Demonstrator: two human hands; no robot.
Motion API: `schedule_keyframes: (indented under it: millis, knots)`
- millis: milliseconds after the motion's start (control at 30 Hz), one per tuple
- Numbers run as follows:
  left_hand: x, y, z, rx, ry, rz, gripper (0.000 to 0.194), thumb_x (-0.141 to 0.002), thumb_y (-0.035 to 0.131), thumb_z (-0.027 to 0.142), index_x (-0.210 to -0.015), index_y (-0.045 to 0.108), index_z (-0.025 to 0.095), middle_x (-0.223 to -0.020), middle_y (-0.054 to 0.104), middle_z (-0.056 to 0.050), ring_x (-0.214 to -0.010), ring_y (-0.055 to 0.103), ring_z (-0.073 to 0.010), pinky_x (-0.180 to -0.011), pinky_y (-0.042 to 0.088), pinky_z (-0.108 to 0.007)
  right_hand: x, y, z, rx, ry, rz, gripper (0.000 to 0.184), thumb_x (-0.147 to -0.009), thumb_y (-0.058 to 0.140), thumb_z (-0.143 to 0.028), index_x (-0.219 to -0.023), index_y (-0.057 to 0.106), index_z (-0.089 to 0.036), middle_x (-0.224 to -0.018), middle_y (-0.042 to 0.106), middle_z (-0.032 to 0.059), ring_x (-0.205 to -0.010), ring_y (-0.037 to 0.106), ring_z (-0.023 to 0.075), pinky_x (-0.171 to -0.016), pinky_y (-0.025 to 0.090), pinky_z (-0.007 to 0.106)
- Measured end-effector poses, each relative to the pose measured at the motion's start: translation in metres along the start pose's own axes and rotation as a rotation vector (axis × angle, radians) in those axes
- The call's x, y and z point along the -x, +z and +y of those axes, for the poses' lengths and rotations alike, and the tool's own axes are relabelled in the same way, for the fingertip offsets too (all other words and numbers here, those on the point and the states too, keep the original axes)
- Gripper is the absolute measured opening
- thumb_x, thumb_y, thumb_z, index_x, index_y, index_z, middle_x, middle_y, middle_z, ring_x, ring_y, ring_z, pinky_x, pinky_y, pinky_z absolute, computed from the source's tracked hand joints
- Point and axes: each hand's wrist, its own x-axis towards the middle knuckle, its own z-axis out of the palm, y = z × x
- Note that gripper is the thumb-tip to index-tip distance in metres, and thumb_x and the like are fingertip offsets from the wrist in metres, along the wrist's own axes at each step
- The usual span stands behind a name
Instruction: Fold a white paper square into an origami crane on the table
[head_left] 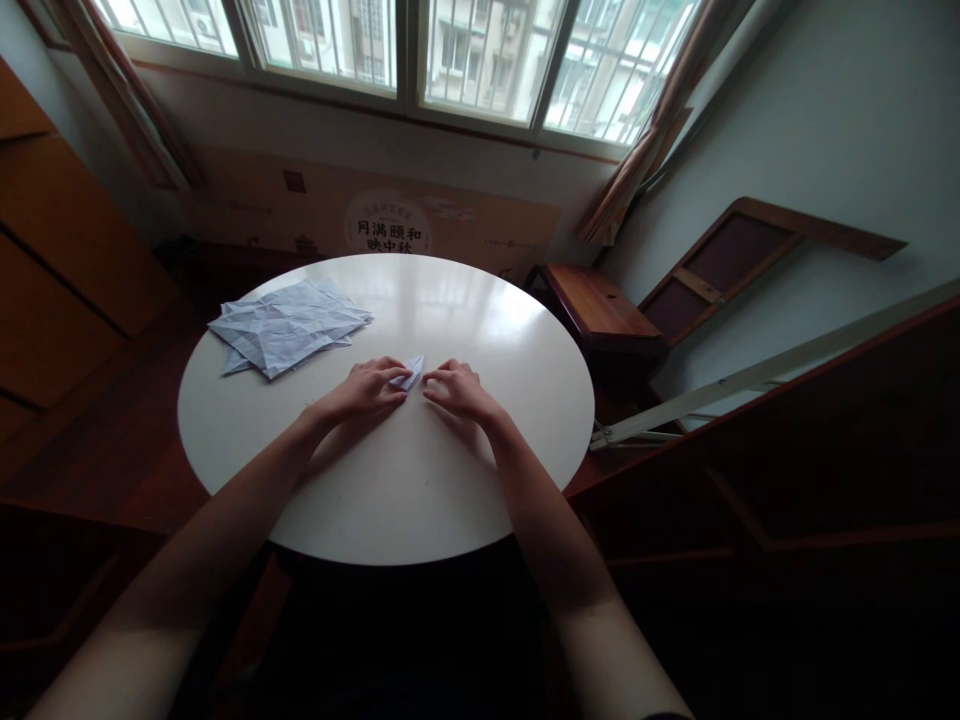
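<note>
A small piece of folded paper (412,373), pale and pointed at its upper right, is at the middle of the round white table (390,500). My left hand (372,384) grips its left side between thumb and fingers, hiding part of it. Just right of the paper is my right hand (454,388), with its thumb and fingers curved and a gap between their tips. Nothing shows between them. At the table's left lies a pile of creased paper sheets (292,322), unfolded and overlapping.
Beyond the table's right edge stands a wooden stool (600,302). A printed cardboard panel (480,215) leans under the barred windows (487,60). Orange-brown cabinets (67,230) stand at the left, and a dark wooden panel (787,470) slants in from the right.
</note>
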Motion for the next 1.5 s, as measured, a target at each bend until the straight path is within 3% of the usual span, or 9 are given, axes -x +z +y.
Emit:
schedule_keyframes:
  millis: [667,1500]
  knots:
    - [0.0002,-0.0032,0.0036,0.007,-0.032,-0.028,0.046,-0.089,0.056,0.047,-0.129,0.061,0.025,-0.133,0.058,-0.01,-0.122,0.055,-0.0306,-0.104,0.037,-0.047,-0.0026,0.0042,0.0041,0.004,-0.015,0.009,0.036,-0.091,0.062,-0.043,-0.125,0.066,-0.03,-0.127,0.054,0.0089,-0.12,0.046,0.0274,-0.104,0.033,0.044]
    - [0.0003,-0.0052,0.0048,0.001,-0.03,-0.022,0.045,-0.088,0.057,0.046,-0.129,0.062,0.027,-0.133,0.058,-0.009,-0.121,0.056,-0.0295,-0.103,0.039,-0.044,-0.0015,0.0028,0.0031,0.003,-0.03,-0.004,0.037,-0.091,0.061,-0.042,-0.126,0.066,-0.029,-0.127,0.053,0.0093,-0.12,0.046,0.0283,-0.103,0.034,0.044]
